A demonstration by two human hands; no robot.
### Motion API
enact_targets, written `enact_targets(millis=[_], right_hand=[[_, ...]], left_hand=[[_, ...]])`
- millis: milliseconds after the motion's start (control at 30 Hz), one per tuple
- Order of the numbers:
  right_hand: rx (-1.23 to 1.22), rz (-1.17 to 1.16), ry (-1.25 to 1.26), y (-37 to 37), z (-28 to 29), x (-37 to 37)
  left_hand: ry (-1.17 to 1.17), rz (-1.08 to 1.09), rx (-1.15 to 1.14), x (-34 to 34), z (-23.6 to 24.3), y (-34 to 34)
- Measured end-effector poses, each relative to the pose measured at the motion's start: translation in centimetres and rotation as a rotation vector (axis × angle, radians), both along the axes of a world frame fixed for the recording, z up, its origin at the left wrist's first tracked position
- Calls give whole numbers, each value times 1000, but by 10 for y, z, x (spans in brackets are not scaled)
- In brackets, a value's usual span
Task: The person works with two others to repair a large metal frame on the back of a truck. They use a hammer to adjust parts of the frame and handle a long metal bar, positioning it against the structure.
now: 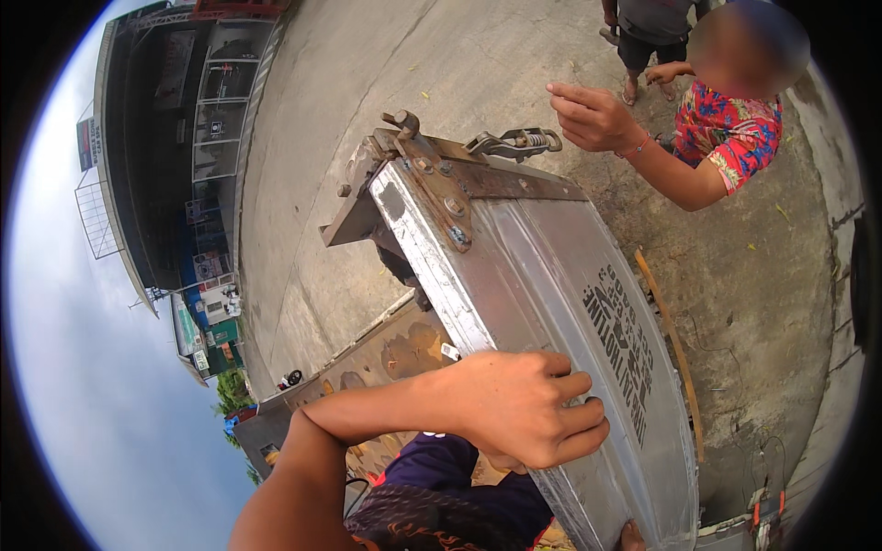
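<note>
My left hand (533,413) is closed, its fingers curled, over the long edge of a silver metal panel (542,266) with dark stencilled lettering. Its palm and thumb are mostly hidden, so I cannot tell whether anything is inside. A small patch of skin (632,537) shows on the panel at the lower edge, possibly part of my right hand; its fingers are hidden. At the panel's far end are a bolted rusty hinge plate (446,197) and a spring-loaded metal latch (514,142).
A person in a red floral shirt (730,129) stands at the right, one arm reaching toward the latch. Another person (648,32) stands behind. A rusty metal bed (395,344) lies left of the panel. A curved tan strip (675,349) lies on the concrete at right.
</note>
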State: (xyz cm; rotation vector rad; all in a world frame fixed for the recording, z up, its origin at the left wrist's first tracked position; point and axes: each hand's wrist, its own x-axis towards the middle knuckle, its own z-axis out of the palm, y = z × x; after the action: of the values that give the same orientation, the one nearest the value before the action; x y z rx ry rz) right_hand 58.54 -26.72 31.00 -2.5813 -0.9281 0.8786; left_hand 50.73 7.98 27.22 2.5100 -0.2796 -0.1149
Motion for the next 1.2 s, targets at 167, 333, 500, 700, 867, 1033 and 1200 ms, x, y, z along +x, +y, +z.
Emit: enact_targets(millis=[167, 333, 500, 700, 867, 1033, 1200], right_hand=[[21, -9, -74, 4, -2, -7], [-12, 18, -135, 0, -3, -13], [7, -17, -102, -3, -8, -15], [5, -30, -52, -11, -11, -13], [-66, -79, -92, -12, -11, -13], [-37, -43, -135, -11, -7, -12], [-96, -63, -109, -7, -4, -11]], left_hand=[[74, -68, -62, -1, -2, 2], [62, -89, -163, -2, -7, -1], [20, -74, -272, -1, -9, -4], [18, -51, -331, -2, -14, -15], [26, 41, -303, 0, -12, -24], [-7, 81, -297, 0, -10, -26], [-1, 12, -293, 1, -8, -20]])
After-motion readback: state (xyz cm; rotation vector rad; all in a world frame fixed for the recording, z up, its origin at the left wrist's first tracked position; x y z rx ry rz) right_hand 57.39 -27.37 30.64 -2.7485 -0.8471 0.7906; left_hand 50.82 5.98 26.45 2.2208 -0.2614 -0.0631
